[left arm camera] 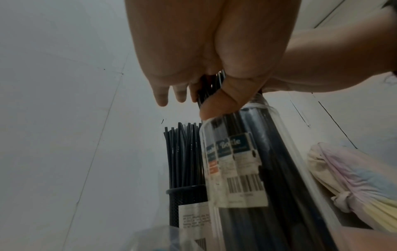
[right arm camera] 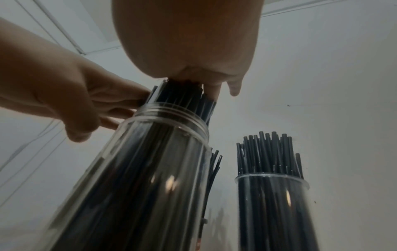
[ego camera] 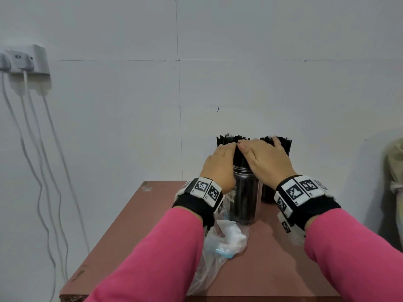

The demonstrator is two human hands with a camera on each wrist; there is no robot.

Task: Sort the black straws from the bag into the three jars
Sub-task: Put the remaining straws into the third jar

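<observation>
A clear labelled jar [ego camera: 246, 192] [left arm camera: 236, 161] [right arm camera: 150, 169] stands at the table's far middle, packed with black straws [left arm camera: 211, 88] [right arm camera: 182, 95]. My left hand [ego camera: 226, 153] [left arm camera: 193, 100] grips this straw bundle just above the jar mouth, thumb on the near side and fingers behind. My right hand [ego camera: 259, 149] [right arm camera: 206, 84] lies flat on the straw tops, fingers straight. Behind on the left stands a black mesh holder [left arm camera: 187, 203] with straws [left arm camera: 184, 152]. Behind on the right is a second clear jar [ego camera: 267, 195] [right arm camera: 272, 212] full of straws [right arm camera: 268, 152].
A crumpled clear plastic bag [ego camera: 220, 243] lies on the reddish table [ego camera: 135, 236] in front of the jars, under my left forearm. A pale tied cloth bundle [left arm camera: 354, 178] [ego camera: 394, 171] sits to the right. A white wall [ego camera: 130, 127] rises close behind; cables [ego camera: 43, 171] hang at left.
</observation>
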